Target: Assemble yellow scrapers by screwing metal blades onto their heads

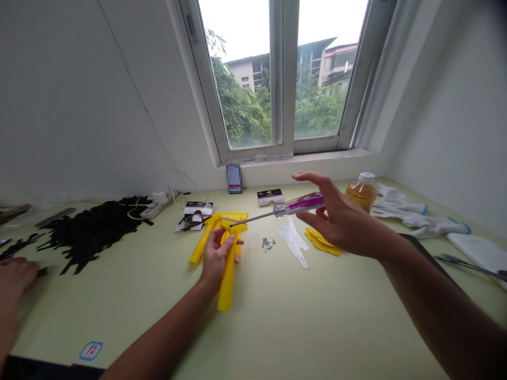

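Observation:
My left hand (217,256) is closed round a yellow T-shaped plastic handle (226,285), its wide head pointing away from me. In my right hand (336,219) is a screwdriver (299,205) with a clear and purple grip; the index finger is raised off it. The screwdriver's tip meets the head of the yellow handle, near a small hole or screw. Behind my left hand lie more yellow handles (200,245), partly hidden. Small metal screws or nuts (268,244) sit in a loose pile to the right, beside white strips (293,245).
A co-worker's hand (18,274) rests at the left near a heap of black strips (95,227). Cards (196,211), a power strip (160,205), a phone (234,178), yellow pieces (320,243), a bottle (362,192), white gloves (420,216) and scissors (471,264) surround the workspace.

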### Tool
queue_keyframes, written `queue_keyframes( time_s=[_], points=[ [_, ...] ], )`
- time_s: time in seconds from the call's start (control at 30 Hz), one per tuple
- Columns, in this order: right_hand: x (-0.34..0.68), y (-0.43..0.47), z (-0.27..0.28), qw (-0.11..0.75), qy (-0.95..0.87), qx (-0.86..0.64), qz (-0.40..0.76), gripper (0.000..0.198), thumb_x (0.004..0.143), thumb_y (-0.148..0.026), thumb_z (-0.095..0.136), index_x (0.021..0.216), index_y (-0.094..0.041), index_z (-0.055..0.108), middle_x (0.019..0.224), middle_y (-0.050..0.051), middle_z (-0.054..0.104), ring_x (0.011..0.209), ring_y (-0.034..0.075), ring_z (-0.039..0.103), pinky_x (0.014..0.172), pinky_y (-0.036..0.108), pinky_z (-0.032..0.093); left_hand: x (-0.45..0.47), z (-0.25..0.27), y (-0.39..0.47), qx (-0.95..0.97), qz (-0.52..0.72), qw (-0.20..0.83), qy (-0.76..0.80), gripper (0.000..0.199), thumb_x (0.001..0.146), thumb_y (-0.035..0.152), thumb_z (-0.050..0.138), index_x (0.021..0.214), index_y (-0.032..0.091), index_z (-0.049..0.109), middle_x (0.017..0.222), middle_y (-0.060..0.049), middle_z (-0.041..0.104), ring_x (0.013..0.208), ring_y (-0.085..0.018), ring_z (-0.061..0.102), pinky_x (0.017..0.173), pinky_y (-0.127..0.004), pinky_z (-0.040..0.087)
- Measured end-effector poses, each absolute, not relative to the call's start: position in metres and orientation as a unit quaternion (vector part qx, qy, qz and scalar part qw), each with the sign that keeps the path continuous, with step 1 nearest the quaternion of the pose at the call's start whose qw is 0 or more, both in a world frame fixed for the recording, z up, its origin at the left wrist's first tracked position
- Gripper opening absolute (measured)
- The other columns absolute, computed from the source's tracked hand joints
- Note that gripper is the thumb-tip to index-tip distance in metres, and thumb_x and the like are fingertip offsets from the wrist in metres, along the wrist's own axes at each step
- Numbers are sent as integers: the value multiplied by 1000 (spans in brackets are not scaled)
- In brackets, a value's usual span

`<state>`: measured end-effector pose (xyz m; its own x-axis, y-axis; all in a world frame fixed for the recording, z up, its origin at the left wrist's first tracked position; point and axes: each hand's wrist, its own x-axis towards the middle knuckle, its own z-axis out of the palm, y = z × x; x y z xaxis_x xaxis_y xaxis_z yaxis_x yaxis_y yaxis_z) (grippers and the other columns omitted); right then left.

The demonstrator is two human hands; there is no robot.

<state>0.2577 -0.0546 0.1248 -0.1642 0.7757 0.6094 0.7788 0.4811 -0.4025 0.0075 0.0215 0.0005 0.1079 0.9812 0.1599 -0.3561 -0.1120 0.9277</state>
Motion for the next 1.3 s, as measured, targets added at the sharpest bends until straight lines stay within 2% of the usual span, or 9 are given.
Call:
queue_keyframes(
  time_s=[0.13,0.27,0.4,0.53,0.7,0.9,0.97,1.13,1.3],
  points=[
    [260,-54,123,438,-694,-570,-39,39,89,-45,54,119,-21,50,78,5,68,59,19,62,54,29,47,10,0,18,476,574,579,329,31,75,30,72,94,21,49,108,-4,56,80,-21,67,37,-18,45],
    [260,-55,125,404,-763,-504,32,45,89,-44,53,129,-24,44,108,9,67,73,19,66,62,29,51,10,-3,19,468,575,585,329,31,75,29,72,93,21,48,109,-3,54,79,-20,67,37,-18,46],
    [262,-55,126,392,-732,-558,-4,31,91,-48,50,108,-22,57,74,3,69,57,18,63,53,29,47,8,-2,20,465,580,582,330,31,75,29,72,93,21,48,115,-4,53,78,-19,67,37,-19,46],
    [266,-54,126,357,-781,-509,60,40,88,-45,56,122,-25,49,102,7,70,78,22,68,63,31,52,7,0,20,455,591,576,335,33,74,30,73,95,21,49,114,-4,54,78,-19,67,37,-19,46],
    [267,-58,132,343,-769,-540,-17,35,86,-46,59,114,-25,56,81,4,72,70,23,69,56,31,51,8,3,18,465,565,595,332,31,73,29,74,92,20,50,108,-3,55,75,-19,66,37,-19,46],
    [292,-84,136,414,-739,-529,-48,36,87,-43,59,119,-29,59,93,2,73,71,17,69,64,29,56,-4,17,30,450,619,548,337,34,72,26,74,99,21,53,107,-3,57,72,-15,64,38,-18,46],
    [300,-98,117,438,-699,-561,-75,38,85,-40,62,121,-29,60,100,2,72,77,18,70,70,30,57,-6,18,33,442,628,544,339,35,71,24,74,98,20,53,103,-3,58,68,-14,63,38,-18,47],
    [306,-153,24,393,-669,-623,-100,37,88,-28,60,124,-25,59,116,5,67,97,23,67,84,34,55,2,17,21,471,611,548,323,31,71,22,74,95,21,53,107,-5,58,72,-17,65,37,-20,48],
    [325,-203,-43,330,-578,-720,-195,38,93,-30,52,129,-21,54,121,10,64,105,26,62,88,40,50,9,13,9,492,590,575,284,26,73,19,71,95,23,58,109,-4,57,72,-17,64,37,-21,48]
  ],
)
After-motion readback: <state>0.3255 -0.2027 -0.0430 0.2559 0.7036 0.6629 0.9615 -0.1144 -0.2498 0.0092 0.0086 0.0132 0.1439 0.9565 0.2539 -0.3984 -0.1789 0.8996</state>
